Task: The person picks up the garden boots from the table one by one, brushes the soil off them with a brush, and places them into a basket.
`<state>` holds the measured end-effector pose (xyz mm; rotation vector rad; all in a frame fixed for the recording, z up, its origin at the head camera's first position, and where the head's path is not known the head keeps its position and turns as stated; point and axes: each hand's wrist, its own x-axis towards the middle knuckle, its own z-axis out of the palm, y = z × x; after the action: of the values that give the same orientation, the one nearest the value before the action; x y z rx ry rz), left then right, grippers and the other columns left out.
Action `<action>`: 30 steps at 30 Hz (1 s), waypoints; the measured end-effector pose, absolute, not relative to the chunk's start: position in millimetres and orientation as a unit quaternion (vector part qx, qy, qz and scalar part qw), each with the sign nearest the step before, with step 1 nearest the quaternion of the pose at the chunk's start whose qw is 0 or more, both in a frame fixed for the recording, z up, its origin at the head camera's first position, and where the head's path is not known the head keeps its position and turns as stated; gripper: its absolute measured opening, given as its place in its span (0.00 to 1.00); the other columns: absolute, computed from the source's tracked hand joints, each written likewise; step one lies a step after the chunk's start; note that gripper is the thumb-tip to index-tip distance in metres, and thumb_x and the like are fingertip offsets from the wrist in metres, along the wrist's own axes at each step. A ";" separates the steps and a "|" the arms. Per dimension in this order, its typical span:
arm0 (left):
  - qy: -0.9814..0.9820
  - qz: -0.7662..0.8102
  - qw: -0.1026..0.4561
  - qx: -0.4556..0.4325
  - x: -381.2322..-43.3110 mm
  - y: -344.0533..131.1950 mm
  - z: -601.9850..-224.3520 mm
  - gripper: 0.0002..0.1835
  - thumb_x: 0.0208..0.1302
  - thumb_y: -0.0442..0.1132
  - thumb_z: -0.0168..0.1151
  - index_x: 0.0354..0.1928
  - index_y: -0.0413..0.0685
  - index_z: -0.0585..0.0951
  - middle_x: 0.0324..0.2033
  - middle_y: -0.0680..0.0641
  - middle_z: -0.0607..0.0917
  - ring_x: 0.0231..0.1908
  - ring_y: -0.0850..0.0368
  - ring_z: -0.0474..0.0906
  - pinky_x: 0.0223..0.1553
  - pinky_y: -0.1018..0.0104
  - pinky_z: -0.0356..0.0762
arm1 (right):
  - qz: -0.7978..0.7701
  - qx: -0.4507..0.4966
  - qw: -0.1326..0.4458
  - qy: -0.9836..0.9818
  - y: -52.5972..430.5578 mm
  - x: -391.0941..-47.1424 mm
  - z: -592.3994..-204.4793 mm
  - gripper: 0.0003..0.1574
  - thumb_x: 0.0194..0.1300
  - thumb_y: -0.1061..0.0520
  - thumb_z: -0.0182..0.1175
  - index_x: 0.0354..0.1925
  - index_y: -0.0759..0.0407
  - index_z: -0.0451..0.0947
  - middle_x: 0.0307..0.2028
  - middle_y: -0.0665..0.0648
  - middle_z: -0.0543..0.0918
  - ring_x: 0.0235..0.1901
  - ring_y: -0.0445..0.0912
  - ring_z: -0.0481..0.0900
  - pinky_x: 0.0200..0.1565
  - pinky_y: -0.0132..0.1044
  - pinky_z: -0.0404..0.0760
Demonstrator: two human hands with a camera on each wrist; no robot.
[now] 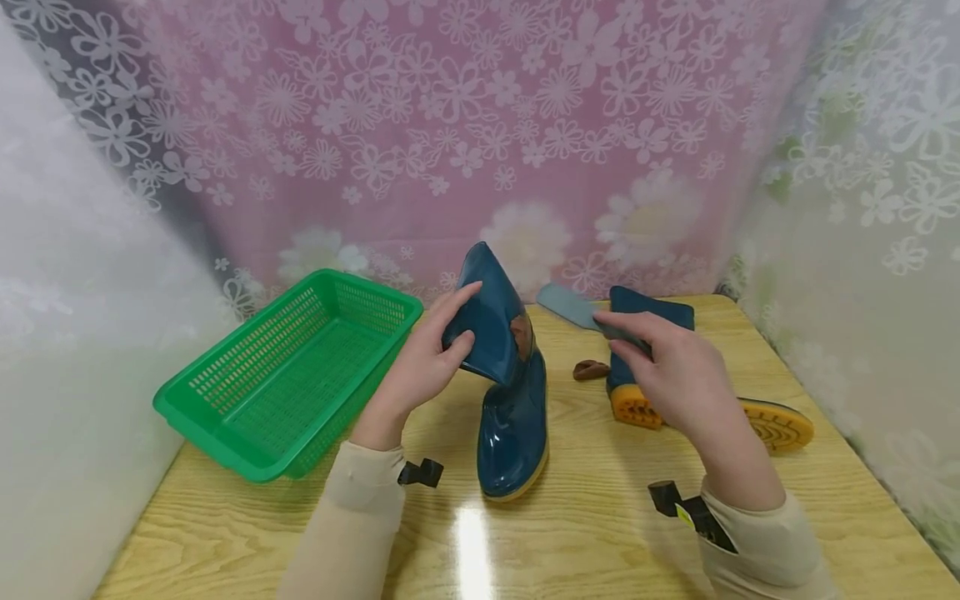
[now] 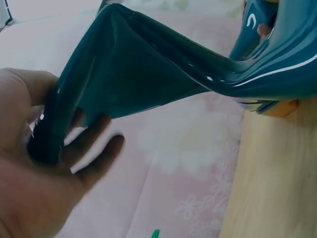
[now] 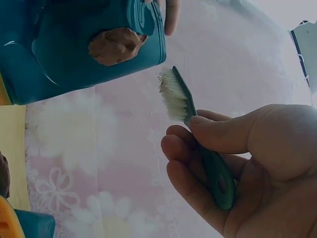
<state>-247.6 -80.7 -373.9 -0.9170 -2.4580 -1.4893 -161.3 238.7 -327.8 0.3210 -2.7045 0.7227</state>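
Note:
A glossy dark-blue rubber boot (image 1: 513, 442) stands on the table, its shaft folded and leaning toward my left hand (image 1: 414, 367). That hand holds the shaft's upper edge, thumb on one side and fingers on the other, as the left wrist view shows. A brown mud-like lump (image 3: 116, 45) sticks to the side of the shaft. My right hand (image 1: 686, 379) grips a green brush (image 3: 218, 176) by its handle. The brush's pale bristles (image 3: 173, 96) face the boot's shaft, apart from the lump.
On the left is a green slotted plastic basket (image 1: 168, 396). A second blue boot (image 1: 648, 307) lies on the right, its orange sole (image 1: 780, 427) partly hidden behind my right hand. Beside it on the wooden table (image 1: 585, 533) sits another brown lump (image 1: 590, 370). Floral curtains surround the table.

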 end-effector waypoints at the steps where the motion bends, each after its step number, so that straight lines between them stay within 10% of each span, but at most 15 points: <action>1: -0.820 -0.485 0.065 -0.296 -248.0 -82.4 -373.1 0.35 0.86 0.33 0.53 0.89 0.62 0.62 0.84 0.46 0.62 0.78 0.44 0.67 0.62 0.42 0.75 | 0.251 0.114 0.160 -0.948 237.4 -161.7 -328.2 0.25 0.83 0.56 0.66 0.74 0.48 0.83 0.64 0.63 0.87 0.32 0.50 0.82 0.28 0.45 0.71; 9: -0.846 -0.462 0.082 -0.252 -250.4 -90.8 -370.8 0.39 0.81 0.33 0.53 0.89 0.62 0.60 0.85 0.46 0.62 0.82 0.43 0.62 0.58 0.42 0.73 | 0.257 0.134 0.139 -0.947 223.1 -169.4 -338.5 0.30 0.82 0.58 0.66 0.77 0.47 0.79 0.63 0.63 0.87 0.20 0.45 0.76 0.25 0.44 0.68; 16: -0.851 -0.447 0.073 -0.265 -248.7 -87.9 -370.6 0.35 0.89 0.49 0.56 0.90 0.62 0.58 0.87 0.46 0.57 0.85 0.44 0.54 0.79 0.37 0.62 | 0.280 0.142 0.133 -0.940 213.1 -171.9 -343.5 0.33 0.81 0.60 0.67 0.79 0.48 0.77 0.46 0.54 0.94 0.34 0.49 0.89 0.28 0.44 0.69; 23: -0.851 -0.448 0.065 -0.265 -246.4 -84.8 -369.2 0.34 0.91 0.47 0.52 0.90 0.58 0.58 0.88 0.44 0.54 0.87 0.46 0.47 0.82 0.37 0.56 | 0.273 0.141 0.169 -0.936 212.4 -169.6 -343.0 0.31 0.81 0.60 0.67 0.77 0.48 0.79 0.59 0.60 0.89 0.42 0.56 0.91 0.33 0.49 0.78; 30: -0.855 -0.445 0.065 -0.258 -246.3 -84.1 -369.9 0.33 0.91 0.44 0.51 0.90 0.57 0.58 0.88 0.44 0.53 0.87 0.46 0.46 0.82 0.37 0.55 | 0.275 0.152 0.178 -0.932 204.3 -170.8 -349.7 0.32 0.80 0.61 0.68 0.76 0.45 0.80 0.51 0.54 0.90 0.38 0.48 0.91 0.31 0.44 0.76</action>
<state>-246.3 -84.1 -369.9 -0.7792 -2.5801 -1.3435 -170.8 204.3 -349.7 0.4300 -2.6381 0.7790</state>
